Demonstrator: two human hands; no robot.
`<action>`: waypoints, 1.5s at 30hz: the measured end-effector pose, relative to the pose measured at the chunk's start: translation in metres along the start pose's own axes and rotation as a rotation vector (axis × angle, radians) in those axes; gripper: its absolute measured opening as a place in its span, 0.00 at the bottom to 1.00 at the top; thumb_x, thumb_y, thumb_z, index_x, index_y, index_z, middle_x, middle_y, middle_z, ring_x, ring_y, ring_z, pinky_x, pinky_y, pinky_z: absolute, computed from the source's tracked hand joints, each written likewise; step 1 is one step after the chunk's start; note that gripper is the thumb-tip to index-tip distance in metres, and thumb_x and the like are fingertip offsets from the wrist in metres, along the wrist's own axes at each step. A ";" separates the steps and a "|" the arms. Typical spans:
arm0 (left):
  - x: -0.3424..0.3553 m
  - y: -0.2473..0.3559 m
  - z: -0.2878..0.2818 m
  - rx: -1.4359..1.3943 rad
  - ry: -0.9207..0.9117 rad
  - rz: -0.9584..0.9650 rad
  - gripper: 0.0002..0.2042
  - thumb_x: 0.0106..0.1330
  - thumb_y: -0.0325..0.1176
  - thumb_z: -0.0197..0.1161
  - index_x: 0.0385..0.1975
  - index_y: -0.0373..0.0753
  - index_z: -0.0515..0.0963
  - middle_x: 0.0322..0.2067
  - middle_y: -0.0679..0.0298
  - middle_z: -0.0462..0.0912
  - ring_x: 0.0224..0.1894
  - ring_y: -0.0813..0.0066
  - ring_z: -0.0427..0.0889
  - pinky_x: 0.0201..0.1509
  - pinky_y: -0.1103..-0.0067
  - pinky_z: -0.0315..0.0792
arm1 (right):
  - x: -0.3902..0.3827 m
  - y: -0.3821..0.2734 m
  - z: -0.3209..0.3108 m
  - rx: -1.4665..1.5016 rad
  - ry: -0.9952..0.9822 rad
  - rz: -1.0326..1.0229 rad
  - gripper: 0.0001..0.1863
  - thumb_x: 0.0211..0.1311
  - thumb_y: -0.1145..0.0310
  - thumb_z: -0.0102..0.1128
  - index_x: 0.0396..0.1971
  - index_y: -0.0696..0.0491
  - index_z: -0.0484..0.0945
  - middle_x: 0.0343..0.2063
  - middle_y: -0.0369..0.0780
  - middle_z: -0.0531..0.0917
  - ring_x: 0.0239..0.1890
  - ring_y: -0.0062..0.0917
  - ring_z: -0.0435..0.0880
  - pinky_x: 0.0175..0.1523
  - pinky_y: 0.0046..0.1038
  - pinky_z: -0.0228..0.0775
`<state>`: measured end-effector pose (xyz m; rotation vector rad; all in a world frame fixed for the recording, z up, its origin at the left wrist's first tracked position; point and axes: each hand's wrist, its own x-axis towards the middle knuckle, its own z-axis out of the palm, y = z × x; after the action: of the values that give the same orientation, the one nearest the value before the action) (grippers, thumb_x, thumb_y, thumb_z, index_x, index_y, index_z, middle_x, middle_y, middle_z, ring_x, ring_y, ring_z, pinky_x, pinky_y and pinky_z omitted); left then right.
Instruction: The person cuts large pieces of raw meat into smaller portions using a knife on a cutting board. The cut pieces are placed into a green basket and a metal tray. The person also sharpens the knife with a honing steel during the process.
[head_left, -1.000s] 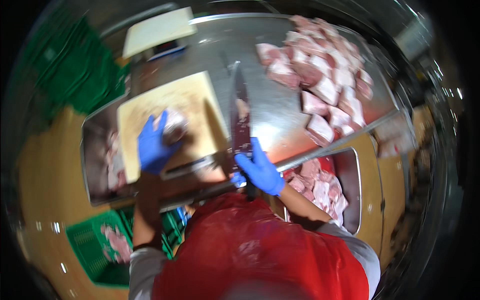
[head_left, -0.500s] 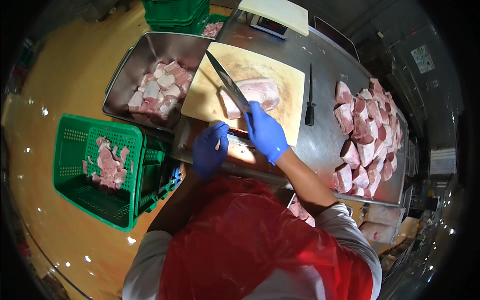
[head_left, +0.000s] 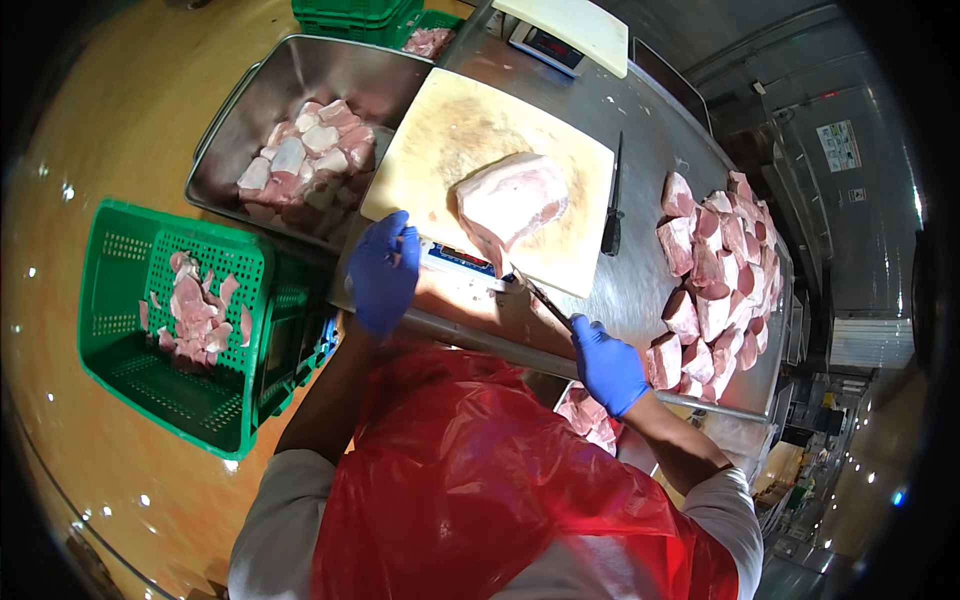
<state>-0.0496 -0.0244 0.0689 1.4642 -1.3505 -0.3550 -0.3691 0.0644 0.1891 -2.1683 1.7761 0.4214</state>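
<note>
My right hand [head_left: 610, 370], in a blue glove, grips a long knife [head_left: 548, 303] at the table's front edge. The blade points up and left, its tip at a narrow strip of meat. That strip hangs from a pale piece of meat [head_left: 515, 195] lying on the cream cutting board [head_left: 440, 130], and reaches past the board's near edge. Left of the board's near corner, my left hand [head_left: 385, 275], also gloved, is raised with fingers loosely bent and apart. Nothing shows in it. A scale display [head_left: 460, 257] sits just under the board's near side.
A sharpening steel [head_left: 613, 215] lies right of the board, with a heap of meat pieces [head_left: 715, 290] beyond. On the left are a metal tub [head_left: 225, 150] of meat and a green crate [head_left: 100, 300] with trimmings. Another scale [head_left: 548, 48] stands at the back.
My right hand has swung right and nearer, taking the knife off the meat's top to its near side. The meat has turned, and a strip now hangs down. My left hand moved left.
</note>
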 end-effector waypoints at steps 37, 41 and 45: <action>-0.022 0.006 -0.016 -0.610 -0.191 -0.463 0.22 0.50 0.19 0.74 0.40 0.40 0.69 0.29 0.69 0.75 0.32 0.82 0.75 0.39 0.81 0.74 | 0.003 -0.017 -0.002 0.142 0.205 0.012 0.16 0.71 0.71 0.50 0.57 0.47 0.69 0.41 0.50 0.81 0.30 0.53 0.85 0.33 0.50 0.77; -0.022 0.010 -0.002 -0.539 -0.232 -0.398 0.20 0.50 0.20 0.72 0.39 0.41 0.69 0.29 0.70 0.74 0.32 0.83 0.73 0.39 0.81 0.73 | 0.073 -0.084 -0.003 0.243 0.323 -0.164 0.18 0.69 0.70 0.51 0.58 0.49 0.67 0.41 0.52 0.83 0.34 0.50 0.86 0.36 0.47 0.80; -0.004 0.024 -0.020 -0.321 -0.263 -0.302 0.18 0.49 0.21 0.71 0.36 0.42 0.70 0.29 0.72 0.72 0.31 0.84 0.71 0.38 0.82 0.71 | 0.087 -0.078 0.004 0.122 0.270 -0.139 0.17 0.68 0.71 0.50 0.55 0.50 0.66 0.40 0.53 0.82 0.34 0.51 0.87 0.35 0.48 0.79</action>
<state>-0.0480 -0.0066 0.0943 1.3802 -1.2035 -0.9436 -0.2765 0.0029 0.1534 -2.3305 1.7156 -0.0138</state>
